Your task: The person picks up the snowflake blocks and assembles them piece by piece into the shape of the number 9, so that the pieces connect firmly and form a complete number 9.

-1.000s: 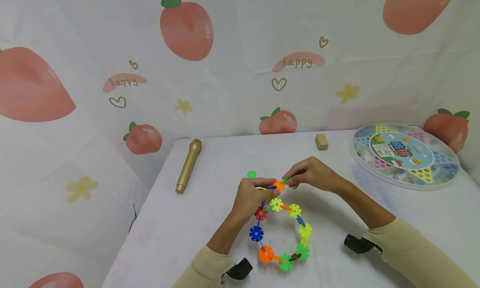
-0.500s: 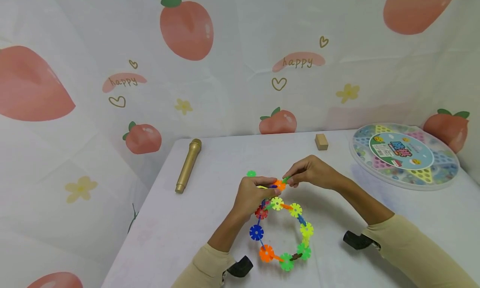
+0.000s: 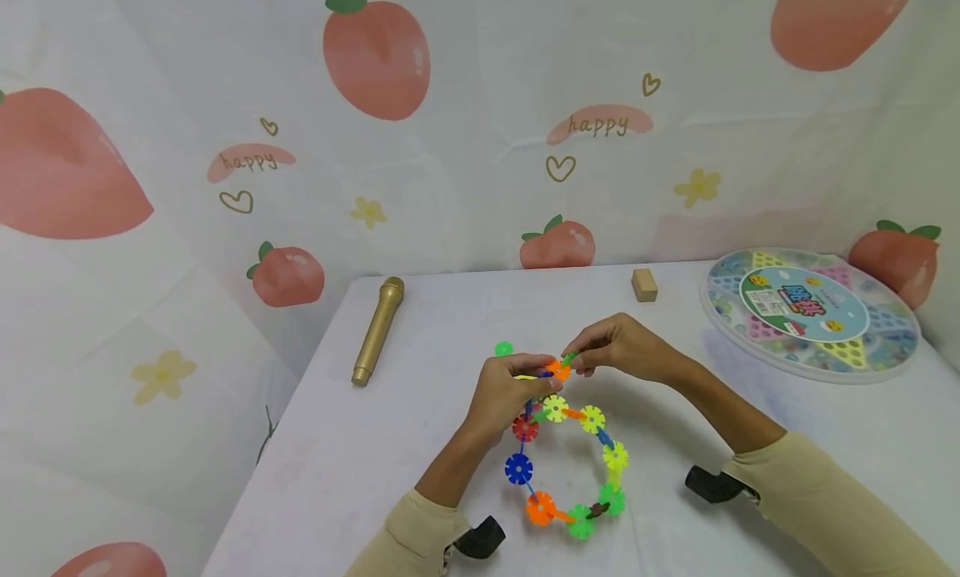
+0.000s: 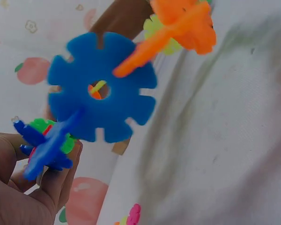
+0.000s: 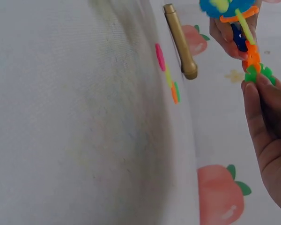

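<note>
In the head view, a ring of colourful notched plastic discs (image 3: 518, 469) hangs below my left hand (image 3: 491, 393). The thumb and fingers of that hand pinch its upper part, beside an orange disc (image 3: 558, 370). My right hand (image 3: 630, 349) pinches a green disc (image 3: 568, 358), which meets the right side of the orange one. The right wrist view also has the green disc (image 5: 259, 75) at the orange disc (image 5: 253, 57). A large blue disc (image 4: 75, 89) of the ring fills much of the left wrist view. The left fingertips partly cover the pieces they hold.
Behind the left hand, another green disc (image 3: 504, 348) lies on the table; pink, yellow and orange discs (image 5: 159, 57) show in the right wrist view. A gold microphone (image 3: 378, 331) lies left, a wooden block (image 3: 644, 285) at the back, a round board-game case (image 3: 727, 335) right.
The right hand has shifted slightly left, bringing the green disc closer against the orange one. The lower part of the hanging ring has swung a little to the right.
</note>
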`<state>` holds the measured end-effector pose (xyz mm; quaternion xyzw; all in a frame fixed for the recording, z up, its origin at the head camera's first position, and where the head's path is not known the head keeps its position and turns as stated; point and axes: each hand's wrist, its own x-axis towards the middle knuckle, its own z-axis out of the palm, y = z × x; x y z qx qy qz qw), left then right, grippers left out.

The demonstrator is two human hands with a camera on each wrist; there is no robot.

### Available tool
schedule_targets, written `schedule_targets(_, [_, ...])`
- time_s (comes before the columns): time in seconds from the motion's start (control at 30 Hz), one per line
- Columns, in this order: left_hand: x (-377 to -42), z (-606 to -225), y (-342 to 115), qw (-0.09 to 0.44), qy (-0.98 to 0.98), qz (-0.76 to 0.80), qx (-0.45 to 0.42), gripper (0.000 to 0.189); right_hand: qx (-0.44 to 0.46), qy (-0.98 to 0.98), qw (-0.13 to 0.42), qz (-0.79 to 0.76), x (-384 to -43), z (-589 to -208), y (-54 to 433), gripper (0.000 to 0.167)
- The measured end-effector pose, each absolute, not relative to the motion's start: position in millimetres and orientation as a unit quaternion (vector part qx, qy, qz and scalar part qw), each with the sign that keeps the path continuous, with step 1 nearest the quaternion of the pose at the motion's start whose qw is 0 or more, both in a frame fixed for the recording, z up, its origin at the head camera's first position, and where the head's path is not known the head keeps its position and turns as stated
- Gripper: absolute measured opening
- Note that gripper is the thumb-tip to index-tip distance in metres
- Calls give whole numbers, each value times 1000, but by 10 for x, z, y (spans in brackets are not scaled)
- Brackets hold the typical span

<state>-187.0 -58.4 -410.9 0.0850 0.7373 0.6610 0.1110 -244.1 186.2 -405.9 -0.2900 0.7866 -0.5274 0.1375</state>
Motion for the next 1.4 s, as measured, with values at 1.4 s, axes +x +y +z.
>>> schedule_targets(1.4, [-1851, -3961, -758, 114, 702, 701, 59, 28, -264, 838, 150, -453, -2704, -4374, 1387, 31])
